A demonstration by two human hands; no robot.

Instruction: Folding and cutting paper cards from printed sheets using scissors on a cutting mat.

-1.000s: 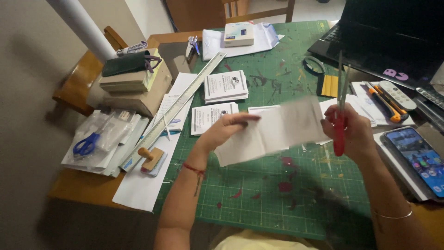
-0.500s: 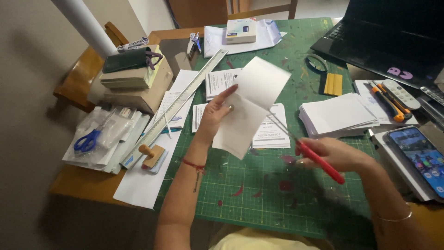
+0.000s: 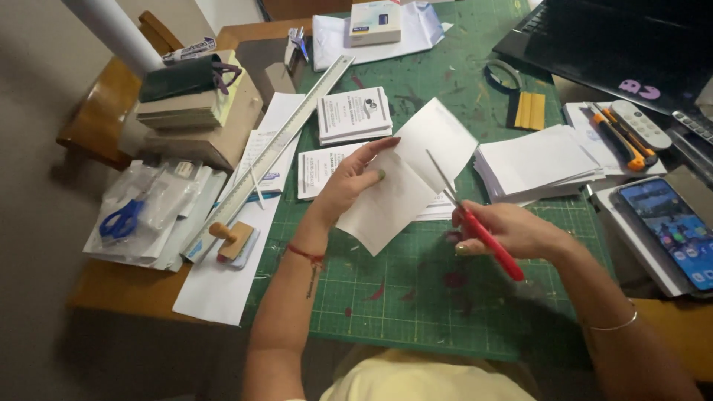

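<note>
While the left hand [image 3: 355,178] pinches a white paper sheet [image 3: 405,178] above the green cutting mat [image 3: 416,297], the right hand [image 3: 505,230] grips red-handled scissors [image 3: 475,223]. Their blades touch the sheet's edge.

Two scissors [image 3: 475,223] [image 3: 119,221], one ruler [image 3: 275,148], one phone [image 3: 668,230]

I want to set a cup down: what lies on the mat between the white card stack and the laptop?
In the head view, a yellow block and a dark ring lie on the green mat between the white card stack and the laptop.
</note>
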